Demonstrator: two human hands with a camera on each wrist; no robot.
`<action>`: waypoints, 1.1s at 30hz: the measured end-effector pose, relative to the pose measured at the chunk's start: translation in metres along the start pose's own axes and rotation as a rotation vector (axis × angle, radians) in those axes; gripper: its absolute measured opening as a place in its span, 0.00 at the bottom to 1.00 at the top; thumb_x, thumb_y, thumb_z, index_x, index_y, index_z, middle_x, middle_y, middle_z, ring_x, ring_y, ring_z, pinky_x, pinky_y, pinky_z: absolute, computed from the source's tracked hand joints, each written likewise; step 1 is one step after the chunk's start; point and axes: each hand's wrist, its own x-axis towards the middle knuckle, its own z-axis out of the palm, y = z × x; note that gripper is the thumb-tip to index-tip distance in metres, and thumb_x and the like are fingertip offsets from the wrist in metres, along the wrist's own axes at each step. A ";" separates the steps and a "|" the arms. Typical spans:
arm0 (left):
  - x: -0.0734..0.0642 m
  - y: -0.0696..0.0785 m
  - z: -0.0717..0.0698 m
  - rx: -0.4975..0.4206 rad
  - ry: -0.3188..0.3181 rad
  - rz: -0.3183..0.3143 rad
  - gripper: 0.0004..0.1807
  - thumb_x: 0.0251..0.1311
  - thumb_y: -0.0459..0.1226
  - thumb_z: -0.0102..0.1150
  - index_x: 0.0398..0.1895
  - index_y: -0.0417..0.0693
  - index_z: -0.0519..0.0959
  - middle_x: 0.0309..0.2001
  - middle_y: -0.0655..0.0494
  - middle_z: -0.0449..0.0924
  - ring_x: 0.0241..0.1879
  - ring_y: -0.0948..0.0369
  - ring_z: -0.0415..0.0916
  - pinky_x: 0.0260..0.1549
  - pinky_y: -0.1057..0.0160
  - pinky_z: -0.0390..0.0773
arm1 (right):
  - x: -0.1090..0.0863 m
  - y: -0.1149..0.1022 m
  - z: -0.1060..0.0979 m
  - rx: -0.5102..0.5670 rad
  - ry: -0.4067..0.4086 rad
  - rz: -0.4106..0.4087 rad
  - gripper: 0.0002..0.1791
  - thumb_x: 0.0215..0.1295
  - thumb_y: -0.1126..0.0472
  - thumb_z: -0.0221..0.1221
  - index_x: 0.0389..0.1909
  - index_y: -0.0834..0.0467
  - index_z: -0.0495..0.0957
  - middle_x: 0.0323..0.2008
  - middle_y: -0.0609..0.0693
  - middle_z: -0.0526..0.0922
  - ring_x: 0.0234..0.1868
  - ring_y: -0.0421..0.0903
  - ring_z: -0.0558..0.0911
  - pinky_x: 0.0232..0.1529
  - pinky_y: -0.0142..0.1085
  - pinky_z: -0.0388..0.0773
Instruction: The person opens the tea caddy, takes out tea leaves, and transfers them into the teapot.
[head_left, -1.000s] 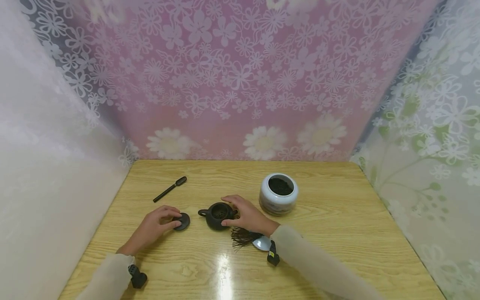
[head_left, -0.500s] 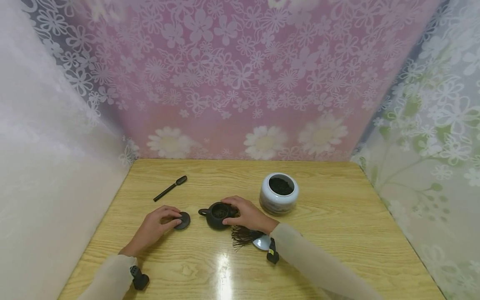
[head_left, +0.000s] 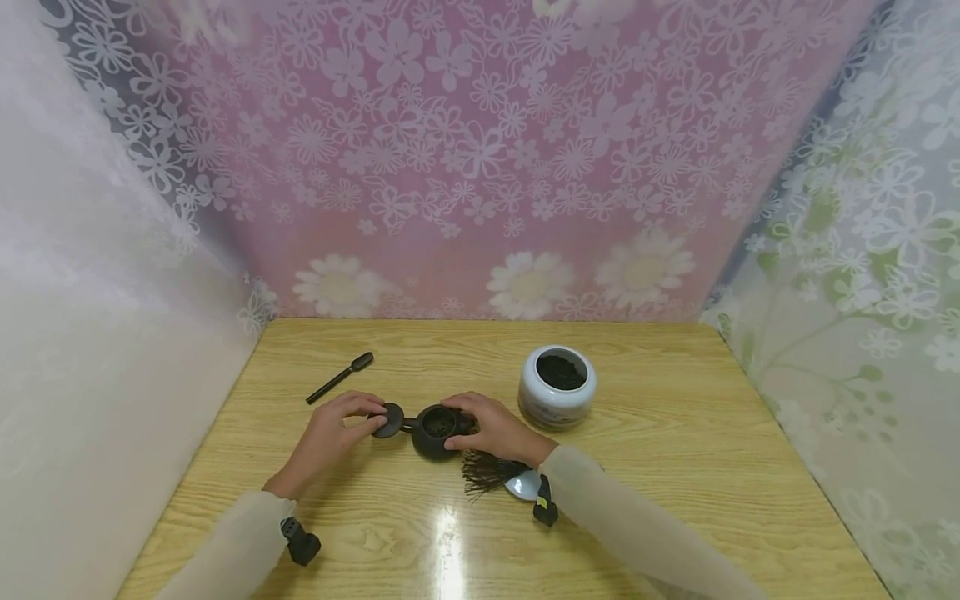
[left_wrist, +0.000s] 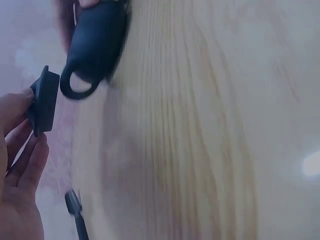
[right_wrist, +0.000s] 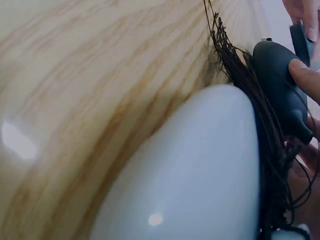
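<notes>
Between thumb and fingers, my left hand [head_left: 333, 429] pinches a round dark teapot lid [head_left: 389, 421]. The lid is raised off the table by the handle of a small black teapot [head_left: 431, 447]. In the left wrist view the lid [left_wrist: 46, 102] is seen edge-on, beside the ring handle [left_wrist: 76, 94]. My right hand [head_left: 498, 431] grips the teapot at its spout side, thumb in front and fingers behind, hiding part of the spout. Dark leaves [head_left: 440, 427] show inside the uncovered pot. From the right wrist, the pot [right_wrist: 275, 75] stands with the spout toward the camera.
A white jar [head_left: 555, 406] filled with dark leaves stands behind my right hand. A black scoop [head_left: 340, 379] lies at the back left. Under my right wrist are a glossy white domed piece [head_left: 522, 486] and a bundle of dark strands [head_left: 486, 473].
My left hand has lifted the lid from the table and brought it right and farther back, up to the teapot's handle. My right hand stays on the teapot.
</notes>
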 end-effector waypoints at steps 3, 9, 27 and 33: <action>0.007 0.011 0.008 -0.022 -0.019 0.003 0.07 0.70 0.45 0.75 0.48 0.59 0.92 0.57 0.58 0.88 0.60 0.51 0.85 0.58 0.41 0.86 | 0.001 0.000 0.000 -0.010 0.001 0.004 0.41 0.74 0.43 0.71 0.82 0.53 0.70 0.78 0.53 0.72 0.72 0.55 0.80 0.71 0.51 0.81; 0.019 0.033 0.025 -0.064 -0.055 0.005 0.07 0.71 0.42 0.74 0.49 0.55 0.92 0.58 0.56 0.88 0.58 0.51 0.86 0.57 0.41 0.87 | 0.002 0.000 0.000 -0.013 -0.001 0.012 0.41 0.74 0.44 0.71 0.81 0.53 0.70 0.78 0.54 0.72 0.72 0.56 0.80 0.67 0.49 0.83; 0.028 0.049 0.055 -0.085 -0.070 0.044 0.09 0.70 0.39 0.74 0.49 0.48 0.91 0.55 0.53 0.88 0.55 0.52 0.87 0.57 0.49 0.89 | 0.002 -0.003 -0.001 0.024 0.013 -0.003 0.38 0.72 0.46 0.73 0.79 0.50 0.73 0.74 0.52 0.76 0.70 0.51 0.82 0.63 0.40 0.86; 0.027 0.048 0.061 -0.078 -0.058 0.024 0.09 0.71 0.40 0.74 0.50 0.50 0.91 0.55 0.55 0.88 0.55 0.54 0.87 0.57 0.52 0.89 | 0.001 -0.002 -0.001 0.036 0.011 0.003 0.38 0.72 0.47 0.73 0.79 0.51 0.72 0.74 0.52 0.76 0.70 0.52 0.82 0.62 0.39 0.86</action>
